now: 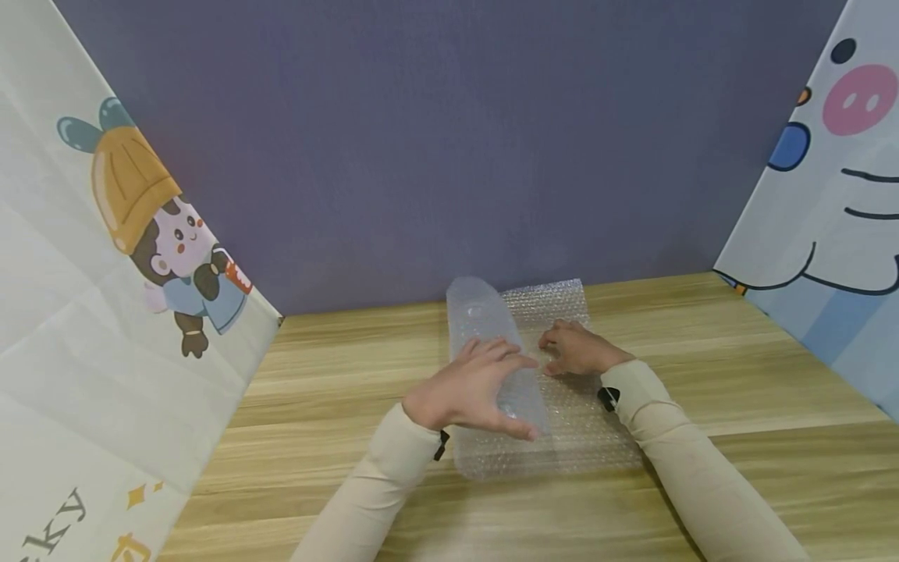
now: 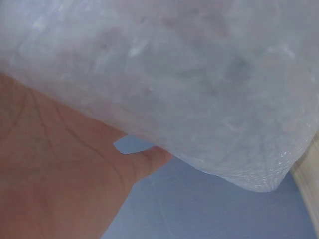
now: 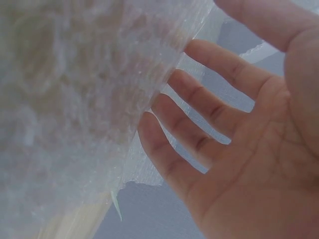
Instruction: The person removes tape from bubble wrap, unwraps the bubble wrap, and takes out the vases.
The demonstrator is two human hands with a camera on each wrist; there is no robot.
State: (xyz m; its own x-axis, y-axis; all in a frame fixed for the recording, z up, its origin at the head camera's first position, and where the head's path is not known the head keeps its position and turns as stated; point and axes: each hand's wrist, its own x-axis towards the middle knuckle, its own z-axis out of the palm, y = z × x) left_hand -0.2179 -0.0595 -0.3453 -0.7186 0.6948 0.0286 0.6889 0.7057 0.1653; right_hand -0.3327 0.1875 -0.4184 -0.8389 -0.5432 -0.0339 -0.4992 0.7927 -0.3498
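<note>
A sheet of clear bubble wrap [image 1: 590,437] lies on the wooden table, its left part folded or rolled into a long, cloudy bundle [image 1: 472,312]. Over the bundle is my left hand [image 1: 474,388], thumb and fingers spread apart. In the left wrist view the wrap [image 2: 199,89] covers most of the fingers. To the right, my right hand [image 1: 577,348] is above the sheet with fingers slightly bent. The right wrist view shows its fingertips touching or just beside the edge of the wrap [image 3: 75,109]. Whatever the bundle may contain cannot be made out.
A dark purple-grey panel [image 1: 449,156] stands behind the wooden table [image 1: 337,367]. White printed sheets with cartoon figures border it at the left [image 1: 84,312] and right [image 1: 843,234].
</note>
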